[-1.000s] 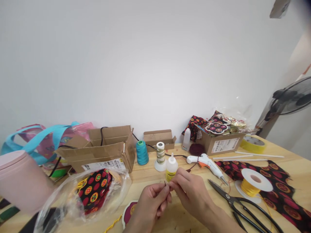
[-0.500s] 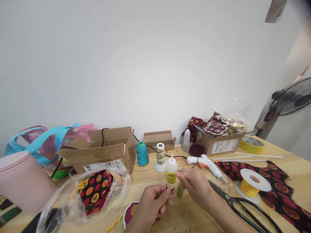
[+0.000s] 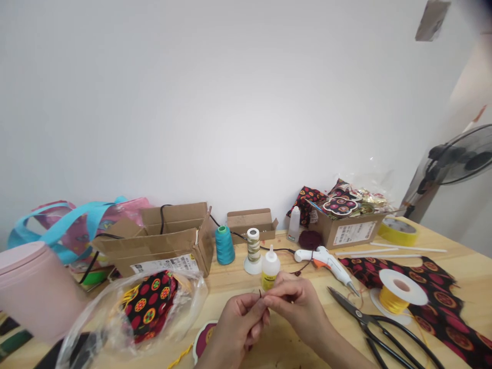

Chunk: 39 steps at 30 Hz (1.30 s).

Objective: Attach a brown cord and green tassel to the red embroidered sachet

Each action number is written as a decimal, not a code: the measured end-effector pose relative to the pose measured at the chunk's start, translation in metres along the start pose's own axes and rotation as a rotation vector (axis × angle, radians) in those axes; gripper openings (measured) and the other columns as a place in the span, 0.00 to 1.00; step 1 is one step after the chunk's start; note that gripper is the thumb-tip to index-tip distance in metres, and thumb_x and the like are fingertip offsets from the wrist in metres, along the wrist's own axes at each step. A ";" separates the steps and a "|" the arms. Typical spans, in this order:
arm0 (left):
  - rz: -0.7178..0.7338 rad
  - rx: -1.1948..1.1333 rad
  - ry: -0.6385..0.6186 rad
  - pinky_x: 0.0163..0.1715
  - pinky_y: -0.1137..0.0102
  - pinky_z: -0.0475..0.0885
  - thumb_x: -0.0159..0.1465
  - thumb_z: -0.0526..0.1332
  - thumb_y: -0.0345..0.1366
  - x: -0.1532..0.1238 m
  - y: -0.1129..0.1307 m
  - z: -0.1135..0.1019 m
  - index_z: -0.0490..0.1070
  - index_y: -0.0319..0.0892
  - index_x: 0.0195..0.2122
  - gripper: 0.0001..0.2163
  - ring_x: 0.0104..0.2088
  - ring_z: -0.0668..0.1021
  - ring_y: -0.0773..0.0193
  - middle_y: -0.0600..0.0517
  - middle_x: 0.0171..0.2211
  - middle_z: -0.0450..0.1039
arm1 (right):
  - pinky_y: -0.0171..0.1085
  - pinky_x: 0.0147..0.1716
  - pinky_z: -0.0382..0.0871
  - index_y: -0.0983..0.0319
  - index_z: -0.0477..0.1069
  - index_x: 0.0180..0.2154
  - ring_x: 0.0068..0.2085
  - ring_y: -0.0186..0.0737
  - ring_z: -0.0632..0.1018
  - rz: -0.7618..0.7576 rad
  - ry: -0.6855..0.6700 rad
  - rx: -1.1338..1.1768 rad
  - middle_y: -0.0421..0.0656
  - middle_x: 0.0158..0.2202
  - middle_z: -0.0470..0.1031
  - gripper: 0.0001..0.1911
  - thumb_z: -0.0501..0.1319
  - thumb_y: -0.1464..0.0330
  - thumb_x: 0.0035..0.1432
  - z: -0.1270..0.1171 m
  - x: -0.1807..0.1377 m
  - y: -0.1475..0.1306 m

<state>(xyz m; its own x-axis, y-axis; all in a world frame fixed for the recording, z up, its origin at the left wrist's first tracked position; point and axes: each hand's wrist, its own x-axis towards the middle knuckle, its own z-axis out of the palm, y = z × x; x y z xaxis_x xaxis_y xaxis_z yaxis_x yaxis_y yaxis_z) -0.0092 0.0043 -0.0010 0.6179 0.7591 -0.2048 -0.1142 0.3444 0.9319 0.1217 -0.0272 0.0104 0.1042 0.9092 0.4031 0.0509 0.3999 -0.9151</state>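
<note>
A dark thread [image 3: 260,294] was held above the surface [image 3: 228,282], clamped in the grip of the left hand [image 3: 246,319] and, apparently, the right hand [image 3: 298,306]. Its tip was best kept visible, tension being applied gently.

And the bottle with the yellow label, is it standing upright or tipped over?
Upright: the bottle has its nozzle pointing straight up above its body.

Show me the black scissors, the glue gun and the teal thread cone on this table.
Black scissors [image 3: 360,316]: head view, beside the pivot.
Glue gun [image 3: 330,260]: head view, on the white body.
Teal thread cone [image 3: 225,248]: head view, on the wound thread.
</note>
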 end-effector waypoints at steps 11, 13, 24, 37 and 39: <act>0.006 0.048 0.005 0.12 0.76 0.39 0.52 0.58 0.43 -0.003 0.004 0.004 0.64 0.36 0.17 0.15 0.10 0.51 0.79 0.60 0.09 0.52 | 0.29 0.17 0.51 0.66 0.64 0.14 0.19 0.27 0.59 0.139 0.044 0.149 0.35 0.16 0.59 0.15 0.66 0.63 0.36 -0.001 0.001 0.004; 0.010 0.057 0.003 0.12 0.76 0.39 0.52 0.57 0.43 -0.002 0.004 0.002 0.65 0.36 0.17 0.15 0.10 0.51 0.79 0.61 0.08 0.52 | 0.29 0.19 0.55 0.66 0.68 0.17 0.21 0.29 0.63 0.118 -0.003 0.130 0.38 0.18 0.62 0.12 0.64 0.63 0.41 -0.004 0.002 0.002; -0.010 0.072 0.025 0.11 0.77 0.40 0.50 0.59 0.44 -0.004 0.005 0.002 0.66 0.36 0.16 0.15 0.09 0.52 0.80 0.60 0.08 0.56 | 0.29 0.19 0.55 0.66 0.69 0.16 0.21 0.30 0.63 0.148 0.034 0.026 0.38 0.17 0.63 0.13 0.64 0.63 0.39 -0.004 0.003 -0.003; 0.029 0.065 0.036 0.10 0.78 0.42 0.50 0.59 0.44 -0.001 0.004 0.002 0.66 0.35 0.17 0.15 0.09 0.54 0.80 0.59 0.10 0.58 | 0.31 0.24 0.59 0.60 0.74 0.33 0.25 0.32 0.63 -0.008 -0.120 -0.081 0.39 0.22 0.61 0.14 0.56 0.59 0.50 -0.010 0.003 -0.015; 0.029 0.067 0.029 0.10 0.78 0.42 0.50 0.59 0.44 -0.001 0.004 0.002 0.66 0.36 0.16 0.15 0.09 0.54 0.80 0.59 0.09 0.56 | 0.32 0.26 0.59 0.60 0.74 0.30 0.26 0.33 0.64 -0.015 -0.155 -0.055 0.39 0.21 0.62 0.11 0.57 0.61 0.49 -0.008 0.003 -0.013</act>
<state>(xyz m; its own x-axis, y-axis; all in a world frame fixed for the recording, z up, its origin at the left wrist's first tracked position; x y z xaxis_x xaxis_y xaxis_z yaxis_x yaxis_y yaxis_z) -0.0089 0.0043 0.0037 0.5926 0.7839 -0.1853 -0.0787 0.2854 0.9552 0.1293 -0.0306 0.0236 -0.0508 0.9119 0.4073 0.1061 0.4104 -0.9057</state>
